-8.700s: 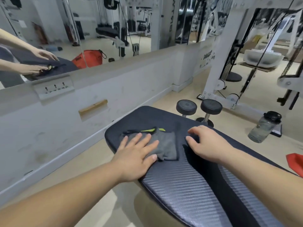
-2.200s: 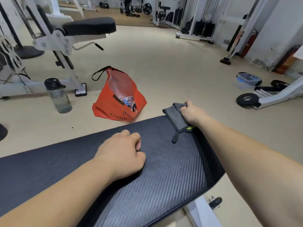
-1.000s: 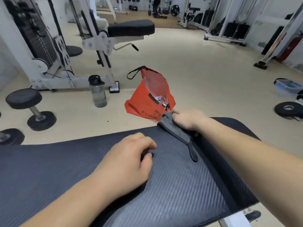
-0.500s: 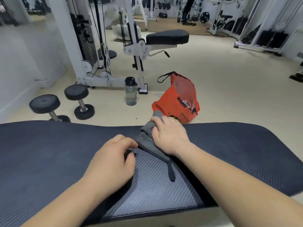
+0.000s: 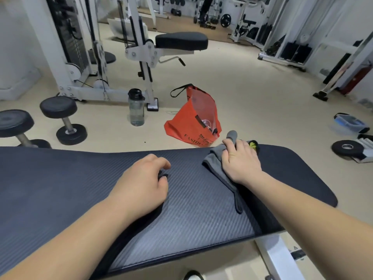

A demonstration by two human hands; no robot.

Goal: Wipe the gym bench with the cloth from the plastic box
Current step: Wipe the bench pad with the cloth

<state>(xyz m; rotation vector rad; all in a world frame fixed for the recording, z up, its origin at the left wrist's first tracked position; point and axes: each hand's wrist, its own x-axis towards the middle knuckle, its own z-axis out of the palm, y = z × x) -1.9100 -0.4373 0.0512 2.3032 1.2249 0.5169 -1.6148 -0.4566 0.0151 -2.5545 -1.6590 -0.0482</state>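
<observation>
Right hand [image 5: 241,161] is sliding the grey cloth [image 5: 219,168] rightward along the far edge of the gym bench [image 5: 80,178], fingers clenched on it. Left hand [image 5: 141,184] is bracing mid-pad, loosely curled, holding nothing. Wiping is progressing toward the right end.

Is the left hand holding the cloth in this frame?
No, the cloth sits under the right hand; the left hand rests bare on the bench.

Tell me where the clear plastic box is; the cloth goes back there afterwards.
In the head view, the clear plastic box with a blue lid sits on the beige floor at far right, beyond the black bench pad, just behind a black weight plate.
</observation>
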